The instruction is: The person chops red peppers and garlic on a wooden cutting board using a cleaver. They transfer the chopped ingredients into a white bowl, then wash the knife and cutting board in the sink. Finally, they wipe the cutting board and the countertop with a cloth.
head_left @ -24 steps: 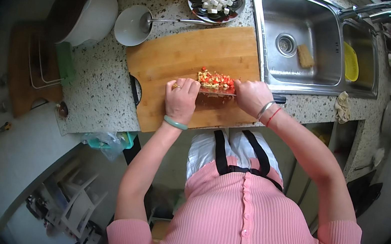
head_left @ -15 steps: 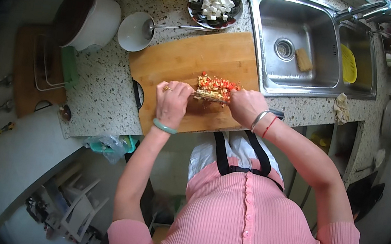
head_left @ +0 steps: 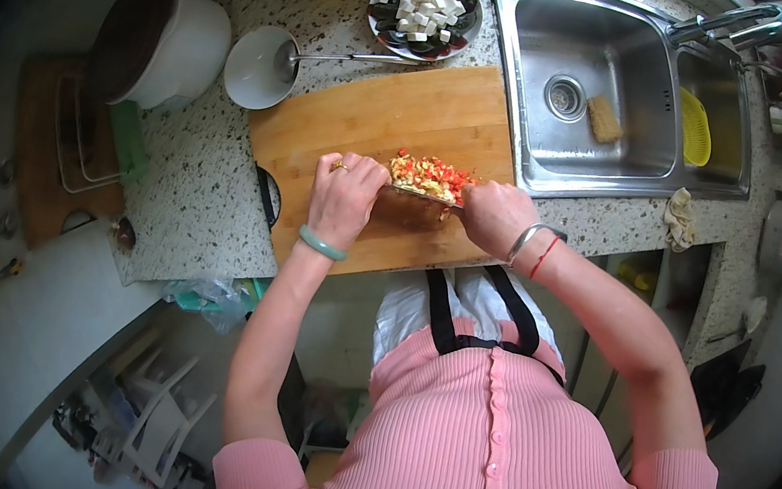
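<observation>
Your right hand: fingers curled closed around the handle of the knife. Your left hand: fingers bent and drawn together at the blade's other end; cannot tell if they pinch or only press it. Knife spans the gap between both sets of fingers, over the cutting board. Chopped red and pale-yellow bits heaped just beyond the blade, between your fingers.

Containers: white bowl, ahead and left of your left fingers, with a ladle resting in it. Plate, well ahead of your fingers: white cubes piled amid dark wedges. Sink, ahead and right of your right fingers: sponge in the larger basin, yellow basket in the smaller.
</observation>
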The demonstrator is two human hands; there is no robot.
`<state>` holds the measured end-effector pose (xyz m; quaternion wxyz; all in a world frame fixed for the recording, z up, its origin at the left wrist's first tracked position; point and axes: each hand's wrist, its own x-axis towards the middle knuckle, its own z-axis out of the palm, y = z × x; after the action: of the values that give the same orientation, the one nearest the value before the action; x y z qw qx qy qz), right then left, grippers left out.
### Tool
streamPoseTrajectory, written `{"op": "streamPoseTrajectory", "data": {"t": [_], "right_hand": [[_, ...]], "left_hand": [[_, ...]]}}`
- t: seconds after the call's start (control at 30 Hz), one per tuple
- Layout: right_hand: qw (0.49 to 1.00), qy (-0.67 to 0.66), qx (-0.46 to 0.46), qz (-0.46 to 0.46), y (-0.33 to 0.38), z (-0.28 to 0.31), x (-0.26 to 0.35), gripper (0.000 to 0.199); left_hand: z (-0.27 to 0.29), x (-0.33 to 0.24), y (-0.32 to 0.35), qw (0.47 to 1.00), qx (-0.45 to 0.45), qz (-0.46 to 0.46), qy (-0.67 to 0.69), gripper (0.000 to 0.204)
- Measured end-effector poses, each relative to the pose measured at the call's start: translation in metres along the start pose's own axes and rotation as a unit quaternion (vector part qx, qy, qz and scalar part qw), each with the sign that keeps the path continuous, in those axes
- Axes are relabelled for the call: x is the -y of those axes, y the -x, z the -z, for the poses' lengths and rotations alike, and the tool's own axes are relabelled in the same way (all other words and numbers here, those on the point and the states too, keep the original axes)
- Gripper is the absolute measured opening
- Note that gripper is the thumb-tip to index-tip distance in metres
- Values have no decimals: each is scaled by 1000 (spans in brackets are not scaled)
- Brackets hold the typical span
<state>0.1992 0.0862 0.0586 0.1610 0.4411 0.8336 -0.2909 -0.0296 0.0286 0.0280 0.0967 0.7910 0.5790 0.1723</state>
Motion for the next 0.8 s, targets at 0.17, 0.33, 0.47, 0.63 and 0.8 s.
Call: {"op": "streamPoseTrajectory", "data": {"t": [0.17,0.33,0.47,0.63,0.8], "right_hand": [[997,69,-5,33,-13,7,-7,18],[996,45,-63,35,-9,-23,-27,16],[995,61,-59,47,-13,-8,-23,16],[997,75,9,35,-29,35,-7,16],[997,64,-1,35,-37,16,-25,17]], "left_hand": [[-19,-9,9,999,-19,34,-21,13],[-33,-29,14,994,-32,53,-93,9],[-20,-22,9,996,-41,54,-63,17],[-2,-9,-10,996,-33,71,-33,20],[-30,-14,-6,993,-53,70,-75,14]]}}
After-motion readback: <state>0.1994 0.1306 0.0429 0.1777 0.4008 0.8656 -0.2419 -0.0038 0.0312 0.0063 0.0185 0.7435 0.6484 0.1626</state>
